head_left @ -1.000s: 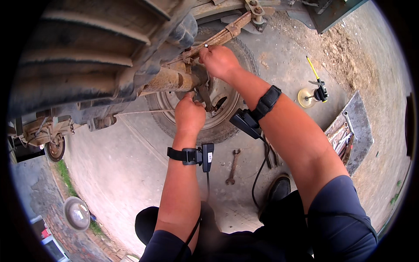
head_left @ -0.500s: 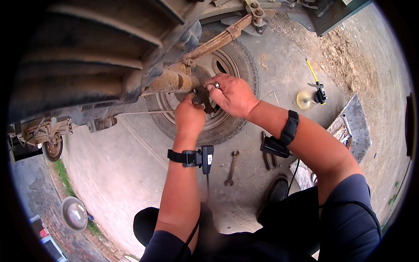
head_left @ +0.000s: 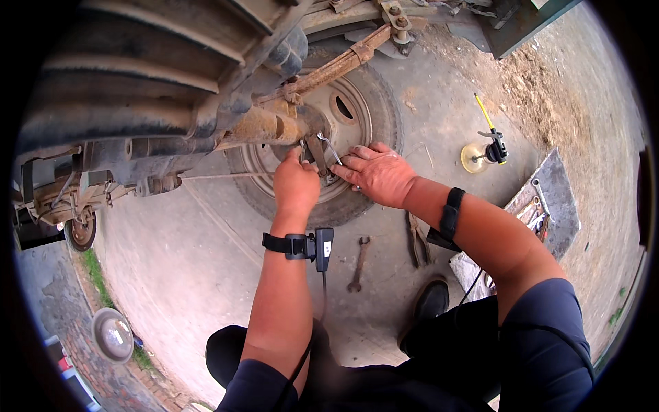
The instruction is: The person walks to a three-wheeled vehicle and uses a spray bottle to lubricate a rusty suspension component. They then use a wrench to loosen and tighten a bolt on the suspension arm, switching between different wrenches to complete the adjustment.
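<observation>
A slim silver wrench [head_left: 329, 146] has its head on the top of a rusty lever arm [head_left: 314, 152] by the axle end. My right hand [head_left: 379, 173] grips its other end, fingers stretched along the shank and the thumb hidden below. Just left of the lever, my left hand [head_left: 296, 182] is closed, with the index finger pointing up at a small shiny piece beside the axle. What that hand pinches is too small to make out. Behind both hands is the wheel [head_left: 374, 130], with a rusty rim and dark tyre.
On the concrete lie an open-end wrench [head_left: 360, 264] and pliers [head_left: 415, 240]. To the right stand an oil can [head_left: 473, 158] with a yellow spout and a grey metal tray [head_left: 566, 206] of wrenches. The rusty axle [head_left: 264, 129], leaf spring [head_left: 336, 65] and vehicle underside [head_left: 137, 82] hang overhead left.
My right hand has swung right and down from the lever's top, leaving the wrench's shank in sight. My left hand stays nearly in place.
</observation>
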### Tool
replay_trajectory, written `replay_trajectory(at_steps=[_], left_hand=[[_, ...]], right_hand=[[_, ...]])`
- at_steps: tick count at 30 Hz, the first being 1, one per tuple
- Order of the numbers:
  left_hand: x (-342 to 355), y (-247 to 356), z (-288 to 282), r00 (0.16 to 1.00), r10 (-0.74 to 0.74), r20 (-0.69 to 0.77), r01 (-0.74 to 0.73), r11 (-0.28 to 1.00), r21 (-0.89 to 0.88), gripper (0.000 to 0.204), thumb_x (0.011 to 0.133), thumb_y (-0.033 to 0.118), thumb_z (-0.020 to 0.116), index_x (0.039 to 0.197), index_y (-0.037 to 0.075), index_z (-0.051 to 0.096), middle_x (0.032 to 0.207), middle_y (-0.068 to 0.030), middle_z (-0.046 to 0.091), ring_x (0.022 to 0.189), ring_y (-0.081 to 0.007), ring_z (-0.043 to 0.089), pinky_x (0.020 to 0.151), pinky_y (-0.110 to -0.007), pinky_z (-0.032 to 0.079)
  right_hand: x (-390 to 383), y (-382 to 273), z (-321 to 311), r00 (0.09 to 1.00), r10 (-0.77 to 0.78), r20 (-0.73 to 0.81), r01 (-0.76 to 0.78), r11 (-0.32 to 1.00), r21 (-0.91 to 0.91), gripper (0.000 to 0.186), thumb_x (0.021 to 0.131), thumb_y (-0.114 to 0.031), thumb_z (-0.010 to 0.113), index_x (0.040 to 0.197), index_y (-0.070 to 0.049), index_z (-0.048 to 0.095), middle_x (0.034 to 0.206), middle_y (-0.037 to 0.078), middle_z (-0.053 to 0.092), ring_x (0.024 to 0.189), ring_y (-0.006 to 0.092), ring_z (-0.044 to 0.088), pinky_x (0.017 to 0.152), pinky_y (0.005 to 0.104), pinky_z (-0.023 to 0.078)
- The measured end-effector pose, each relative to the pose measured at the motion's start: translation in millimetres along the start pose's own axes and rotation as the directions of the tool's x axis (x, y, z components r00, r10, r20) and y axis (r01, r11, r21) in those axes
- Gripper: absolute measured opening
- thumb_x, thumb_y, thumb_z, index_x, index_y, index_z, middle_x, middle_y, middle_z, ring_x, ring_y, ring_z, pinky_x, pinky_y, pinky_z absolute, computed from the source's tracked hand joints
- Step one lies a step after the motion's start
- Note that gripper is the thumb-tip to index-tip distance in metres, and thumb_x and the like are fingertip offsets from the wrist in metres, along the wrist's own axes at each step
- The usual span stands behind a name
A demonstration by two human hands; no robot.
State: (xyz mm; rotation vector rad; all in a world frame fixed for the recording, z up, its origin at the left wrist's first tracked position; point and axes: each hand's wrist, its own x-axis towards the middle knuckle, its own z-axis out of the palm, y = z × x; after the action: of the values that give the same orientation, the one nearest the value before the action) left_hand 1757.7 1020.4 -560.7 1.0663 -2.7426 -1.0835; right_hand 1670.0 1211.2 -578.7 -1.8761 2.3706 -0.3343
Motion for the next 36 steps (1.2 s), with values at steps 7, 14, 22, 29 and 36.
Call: replay_trajectory(at_steps=[7,14,22,29,36], left_hand=[[12,-18,-1,0.999,0.035,0.036,-0.034,0.999,-0.038,0.039,0.089,0.009,0.052,0.124,-0.004,0.062,0.098,-0.0232,0.070,0.085,-0.0330,0.065,0.077,-0.040,0.051],[16,-30,3,0.983,0.179,-0.044,-0.177,0.984,0.036,0.039,0.088,0.004,0.054,0.125,-0.007,0.061,0.083,-0.0164,0.072,0.055,-0.0190,0.061,0.053,-0.033,0.049],[16,-19,0,0.998,0.060,0.032,-0.059,0.998,-0.024,0.040,0.087,0.006,0.056,0.125,-0.007,0.061,0.082,-0.0186,0.070,0.060,-0.0224,0.065,0.058,-0.035,0.051],[-2,-3,6,0.996,0.059,-0.067,-0.054,0.995,0.083,0.040,0.088,0.011,0.056,0.125,-0.002,0.061,0.091,-0.0248,0.071,0.088,-0.0383,0.069,0.079,-0.042,0.053],[-16,-10,8,0.994,0.092,-0.067,-0.079,0.981,0.176,0.047,0.092,0.017,0.054,0.137,0.004,0.056,0.109,-0.0286,0.065,0.103,-0.0419,0.064,0.089,-0.046,0.050]], right_hand=[[1,1,-7,0.993,-0.006,-0.120,0.004,1.000,-0.014,0.046,0.092,-0.025,0.058,0.137,-0.016,0.054,0.127,0.006,0.062,0.133,0.0224,0.049,0.104,0.0415,0.037],[14,11,-32,0.915,0.344,-0.212,-0.213,0.856,0.471,0.022,0.093,-0.023,0.060,0.107,-0.008,0.066,0.102,0.010,0.068,0.096,0.0356,0.064,0.082,0.0411,0.050],[56,29,-58,0.631,0.775,0.039,-0.346,0.237,0.908,0.025,0.097,-0.027,0.061,0.093,-0.003,0.062,0.069,0.011,0.062,0.067,0.0225,0.064,0.066,0.0372,0.051],[52,32,-53,0.668,0.690,0.278,-0.242,-0.152,0.958,0.015,0.098,-0.021,0.061,0.098,-0.006,0.063,0.076,0.002,0.063,0.063,0.0120,0.062,0.056,0.0259,0.049],[48,32,-48,0.700,0.628,0.340,-0.271,-0.208,0.940,0.009,0.095,-0.013,0.060,0.099,-0.006,0.063,0.080,0.002,0.064,0.064,0.0120,0.062,0.059,0.0257,0.050]])
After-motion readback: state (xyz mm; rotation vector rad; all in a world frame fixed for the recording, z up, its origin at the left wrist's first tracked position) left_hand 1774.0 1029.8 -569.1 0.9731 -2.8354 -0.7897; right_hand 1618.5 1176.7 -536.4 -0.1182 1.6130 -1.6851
